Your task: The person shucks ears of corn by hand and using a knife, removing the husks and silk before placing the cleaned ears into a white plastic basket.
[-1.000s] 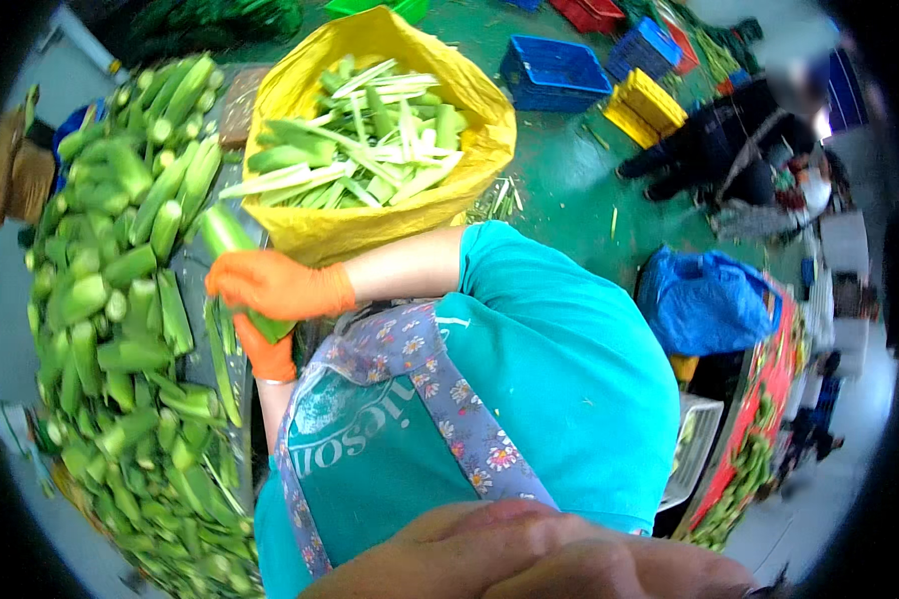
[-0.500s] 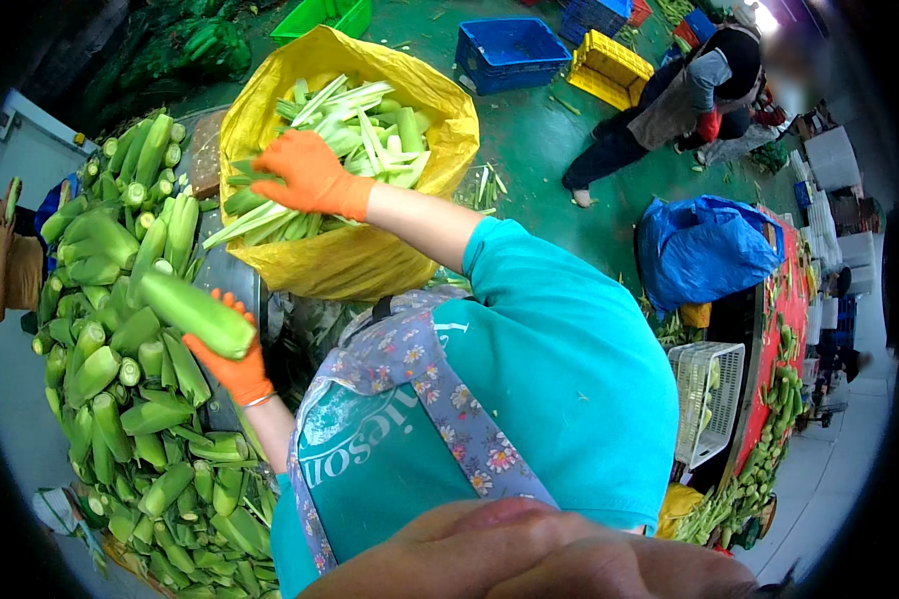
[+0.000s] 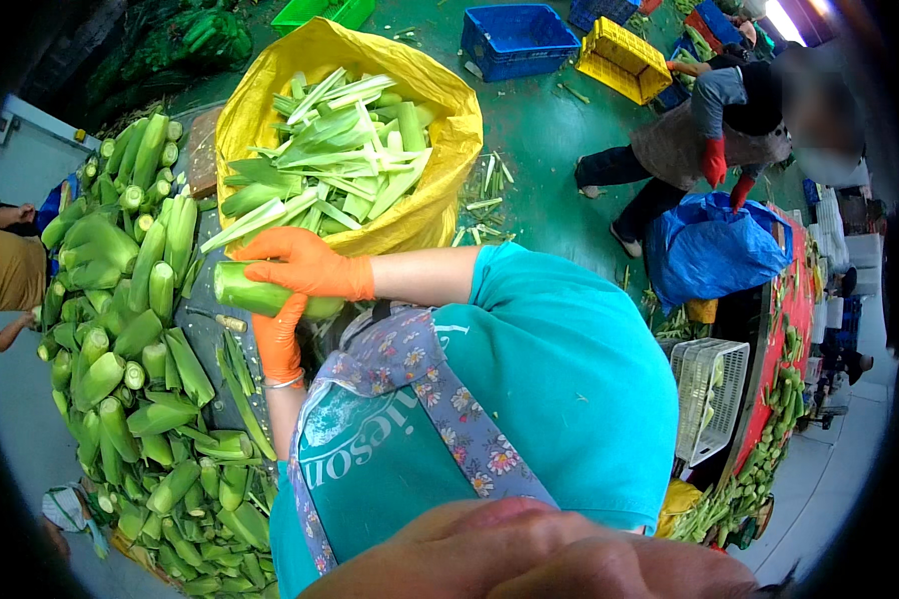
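Both my hands, in orange gloves, are closed round one ear of corn in its green husk (image 3: 248,289), which lies sideways just below the yellow sack. My right hand (image 3: 310,264) wraps over it from above. My left hand (image 3: 280,344) grips it from below, partly hidden by the ear. Husk leaves and pale green strips (image 3: 335,150) fill the open yellow sack (image 3: 449,120). A small tool with a wooden handle (image 3: 232,323) lies on the grey surface to the left of my left hand, near loose leaves (image 3: 245,389).
A big heap of husked-in corn (image 3: 120,399) covers the left side. Beyond the sack stand a blue crate (image 3: 517,40) and a yellow crate (image 3: 624,60). At right, a co-worker in red gloves (image 3: 714,160) bends over a blue bag (image 3: 714,245), near a white basket (image 3: 709,399).
My right hand has come from the sack onto the ear of corn. My left hand has brought the ear right and turned it. The co-worker has moved to the blue bag.
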Demonstrator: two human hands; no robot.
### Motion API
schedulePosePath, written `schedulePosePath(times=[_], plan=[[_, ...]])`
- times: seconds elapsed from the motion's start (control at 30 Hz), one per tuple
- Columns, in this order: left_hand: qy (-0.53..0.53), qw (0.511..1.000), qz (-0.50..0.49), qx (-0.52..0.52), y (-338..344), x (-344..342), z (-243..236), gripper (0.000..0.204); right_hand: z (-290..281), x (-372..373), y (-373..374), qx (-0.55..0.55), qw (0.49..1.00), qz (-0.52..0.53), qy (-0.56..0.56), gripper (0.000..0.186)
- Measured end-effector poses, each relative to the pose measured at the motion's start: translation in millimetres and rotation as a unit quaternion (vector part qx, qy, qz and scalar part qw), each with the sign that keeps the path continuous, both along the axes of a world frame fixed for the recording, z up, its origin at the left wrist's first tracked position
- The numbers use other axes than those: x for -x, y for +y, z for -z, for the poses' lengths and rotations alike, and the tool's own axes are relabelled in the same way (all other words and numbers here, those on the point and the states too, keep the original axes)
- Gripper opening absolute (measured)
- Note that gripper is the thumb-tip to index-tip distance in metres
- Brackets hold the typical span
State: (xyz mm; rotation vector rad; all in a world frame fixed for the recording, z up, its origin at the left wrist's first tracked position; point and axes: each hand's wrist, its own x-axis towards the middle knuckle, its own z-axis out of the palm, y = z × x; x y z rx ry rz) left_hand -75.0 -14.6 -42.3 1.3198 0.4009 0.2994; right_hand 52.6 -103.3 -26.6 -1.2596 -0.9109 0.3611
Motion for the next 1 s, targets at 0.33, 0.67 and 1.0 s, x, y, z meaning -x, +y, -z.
schedulePosePath(times=[0.33, 0.67, 1.0], plan=[[0.023, 0.999, 0.036, -0.026, -2, -8, -16, 0.069, 6, -3, 0, -0.031, 0.996, 0.084, -0.003, 0.018], [0.066, 0.98, 0.079, -0.172, 3, -17, -47, 0.077, 5, -42, -15, 0.065, 0.947, -0.103, 0.298, 0.025], [0.042, 0.994, 0.026, -0.101, 14, -27, -18, 0.074, -3, -40, -10, 0.119, 0.988, 0.083, -0.057, 0.028]])
